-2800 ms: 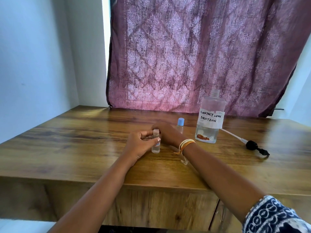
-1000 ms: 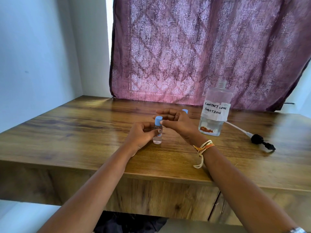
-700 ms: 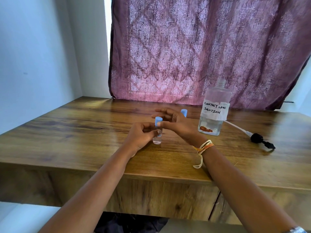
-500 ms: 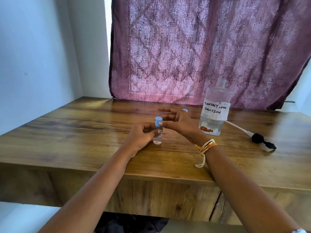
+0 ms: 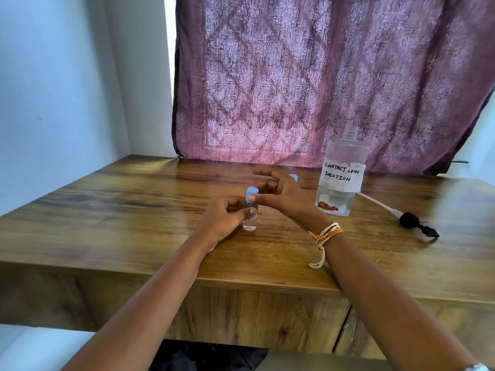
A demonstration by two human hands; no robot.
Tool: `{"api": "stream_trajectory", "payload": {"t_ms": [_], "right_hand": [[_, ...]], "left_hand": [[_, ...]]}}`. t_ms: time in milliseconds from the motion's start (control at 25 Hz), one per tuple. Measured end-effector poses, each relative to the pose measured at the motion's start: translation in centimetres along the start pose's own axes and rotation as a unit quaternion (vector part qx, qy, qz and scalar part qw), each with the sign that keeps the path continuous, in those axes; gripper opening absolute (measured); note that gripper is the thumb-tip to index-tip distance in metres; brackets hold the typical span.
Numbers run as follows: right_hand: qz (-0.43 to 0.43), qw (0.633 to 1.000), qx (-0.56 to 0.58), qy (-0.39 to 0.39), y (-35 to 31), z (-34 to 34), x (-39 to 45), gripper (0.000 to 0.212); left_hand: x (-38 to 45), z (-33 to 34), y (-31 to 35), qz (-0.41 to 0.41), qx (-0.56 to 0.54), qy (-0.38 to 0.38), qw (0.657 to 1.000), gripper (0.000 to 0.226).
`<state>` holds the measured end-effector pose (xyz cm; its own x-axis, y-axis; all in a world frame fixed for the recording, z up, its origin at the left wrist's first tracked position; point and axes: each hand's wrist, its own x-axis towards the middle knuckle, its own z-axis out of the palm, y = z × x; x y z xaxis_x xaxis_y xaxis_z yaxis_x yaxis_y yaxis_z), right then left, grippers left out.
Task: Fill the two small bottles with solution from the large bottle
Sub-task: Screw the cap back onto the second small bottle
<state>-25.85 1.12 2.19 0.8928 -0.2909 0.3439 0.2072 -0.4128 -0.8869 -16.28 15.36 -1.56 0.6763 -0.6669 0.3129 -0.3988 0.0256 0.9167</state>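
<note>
A small clear bottle [image 5: 250, 223] with liquid in it stands on the wooden table [image 5: 134, 223]. My left hand [image 5: 222, 219] grips its body. My right hand [image 5: 281, 196] pinches its blue cap [image 5: 251, 193] between thumb and forefinger, the other fingers spread. A second small bottle stands behind my right hand; only its blue cap [image 5: 293, 177] shows. The large clear bottle [image 5: 340, 178], labelled "contact lens solution", stands uncapped to the right, with a little liquid at the bottom.
A black pump head [image 5: 413, 223] with a white tube lies on the table right of the large bottle. A purple curtain [image 5: 321, 76] hangs behind the table, and a white wall [image 5: 53, 89] closes off the left side.
The small bottle had no cap at first; now the blue cap sits on it. My right hand's fingers have shifted around the cap in the last second. The left hand has kept its grip.
</note>
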Motion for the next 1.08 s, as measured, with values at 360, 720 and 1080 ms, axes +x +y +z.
{"api": "stream_trajectory", "payload": {"t_ms": [360,720,1080], "right_hand": [[0.002,0.998,0.032,-0.049,-0.1,-0.2,-0.1,0.06],[-0.003,0.999,0.027,0.02,0.2,0.4,0.2,0.05],[-0.016,0.999,0.014,0.044,0.4,0.6,0.2,0.039]], "left_hand": [[0.2,0.0,-0.2,-0.001,0.004,-0.002,1.0,0.027],[0.1,0.0,-0.2,0.024,0.021,0.004,0.999,0.022],[0.0,-0.1,-0.1,0.021,0.015,0.009,1.0,0.026]]}}
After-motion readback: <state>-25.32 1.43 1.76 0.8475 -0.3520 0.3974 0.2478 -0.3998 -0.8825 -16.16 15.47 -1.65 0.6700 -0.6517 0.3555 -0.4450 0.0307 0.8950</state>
